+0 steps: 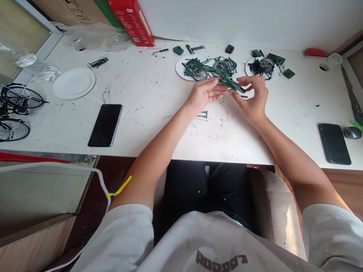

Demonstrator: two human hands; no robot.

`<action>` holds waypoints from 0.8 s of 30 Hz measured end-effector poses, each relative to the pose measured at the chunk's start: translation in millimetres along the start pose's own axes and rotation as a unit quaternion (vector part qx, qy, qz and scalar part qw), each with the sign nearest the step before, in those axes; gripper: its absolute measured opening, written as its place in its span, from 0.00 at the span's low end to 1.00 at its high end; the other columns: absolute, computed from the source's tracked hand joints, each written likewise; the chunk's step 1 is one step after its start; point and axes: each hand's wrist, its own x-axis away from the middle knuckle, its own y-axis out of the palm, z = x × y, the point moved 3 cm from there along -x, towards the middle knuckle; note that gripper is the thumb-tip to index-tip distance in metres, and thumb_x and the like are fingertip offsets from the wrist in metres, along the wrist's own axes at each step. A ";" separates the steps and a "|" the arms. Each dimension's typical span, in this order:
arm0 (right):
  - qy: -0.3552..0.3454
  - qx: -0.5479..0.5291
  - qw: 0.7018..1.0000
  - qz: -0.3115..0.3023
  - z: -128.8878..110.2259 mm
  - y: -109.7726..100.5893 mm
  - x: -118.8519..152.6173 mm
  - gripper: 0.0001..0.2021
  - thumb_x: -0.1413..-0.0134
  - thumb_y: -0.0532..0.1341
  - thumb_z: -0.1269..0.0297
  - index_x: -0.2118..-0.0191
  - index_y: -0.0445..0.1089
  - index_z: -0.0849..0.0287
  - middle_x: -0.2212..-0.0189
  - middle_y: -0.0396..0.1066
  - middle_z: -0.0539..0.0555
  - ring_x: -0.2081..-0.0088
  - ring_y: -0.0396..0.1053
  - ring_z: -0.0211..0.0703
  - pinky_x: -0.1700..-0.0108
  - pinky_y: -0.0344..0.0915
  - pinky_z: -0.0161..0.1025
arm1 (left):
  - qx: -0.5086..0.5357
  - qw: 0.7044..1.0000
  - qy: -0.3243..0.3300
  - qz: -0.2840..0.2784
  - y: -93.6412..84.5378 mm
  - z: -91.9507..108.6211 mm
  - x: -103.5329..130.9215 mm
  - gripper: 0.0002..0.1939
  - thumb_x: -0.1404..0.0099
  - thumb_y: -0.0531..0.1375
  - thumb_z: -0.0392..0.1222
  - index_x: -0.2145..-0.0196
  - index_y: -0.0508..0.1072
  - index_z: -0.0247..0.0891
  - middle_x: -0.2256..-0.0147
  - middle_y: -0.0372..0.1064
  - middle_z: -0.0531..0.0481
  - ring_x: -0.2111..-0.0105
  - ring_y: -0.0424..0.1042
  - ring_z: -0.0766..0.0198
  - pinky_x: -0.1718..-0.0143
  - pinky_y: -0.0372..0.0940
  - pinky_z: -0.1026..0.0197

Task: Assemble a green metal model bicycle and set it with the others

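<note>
A green model bicycle part with dark ends is held above the table between my two hands. My left hand grips its left end, thumb on top and fingers stretched out below. At the other end, my right hand has thumb and index finger closed on it; the exact contact is small and hard to see. Just behind lies a white paper plate heaped with green bicycle pieces and spoked wheels. A small green frame piece rests on the table by my left wrist.
Another plate with black parts stands at the back right. Phones lie left and right. Further left are white plates and black model bicycles. A red box stands against the wall.
</note>
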 end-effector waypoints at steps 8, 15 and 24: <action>-0.002 0.004 1.000 0.006 -1.5 0.3 0.1 0.20 0.33 0.72 0.45 0.42 0.80 0.46 0.55 0.80 0.56 0.46 0.75 0.59 0.47 0.78 0.59 | -0.002 1.000 0.007 -0.011 0.7 1.3 2.2 0.24 0.33 0.78 0.62 0.53 0.82 0.42 0.48 0.89 0.44 0.34 0.83 0.44 0.36 0.77 0.53; 0.004 0.012 1.000 0.005 -0.8 0.2 -0.6 0.23 0.33 0.71 0.38 0.43 0.80 0.47 0.55 0.79 0.57 0.46 0.74 0.61 0.46 0.79 0.61 | 0.008 1.000 -0.014 0.007 -0.4 -2.1 1.3 0.25 0.36 0.80 0.60 0.51 0.81 0.43 0.48 0.89 0.45 0.33 0.82 0.44 0.32 0.76 0.50; 0.010 -0.001 1.000 0.000 1.1 1.3 -0.7 0.23 0.33 0.71 0.38 0.44 0.79 0.48 0.55 0.78 0.59 0.45 0.74 0.62 0.42 0.79 0.64 | -0.008 1.000 0.001 -0.016 -0.5 -1.6 1.2 0.27 0.39 0.82 0.59 0.51 0.83 0.43 0.47 0.89 0.46 0.36 0.84 0.47 0.34 0.75 0.54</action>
